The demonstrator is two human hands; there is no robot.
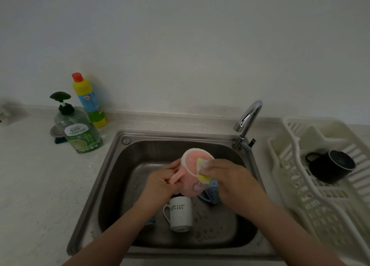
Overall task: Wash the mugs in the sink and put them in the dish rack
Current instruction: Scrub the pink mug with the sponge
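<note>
Over the steel sink point(112, 165), my left hand point(160, 183) grips a pink mug point(190, 161) by its handle, the mug's flat base turned up toward me. My right hand point(232, 179) pinches a yellow sponge point(202, 169) against that base. A white mug point(180, 213) with dark lettering lies on the sink floor below my hands. A blue mug point(212, 191) shows partly behind my right hand. A black mug point(332, 165) lies on its side in the white dish rack point(300, 195) at the right.
The chrome tap point(248, 119) stands at the sink's back right corner, no water visible from it. A green dish soap pump bottle point(80, 129) and a yellow bottle with a red cap point(88, 99) stand on the counter at the back left.
</note>
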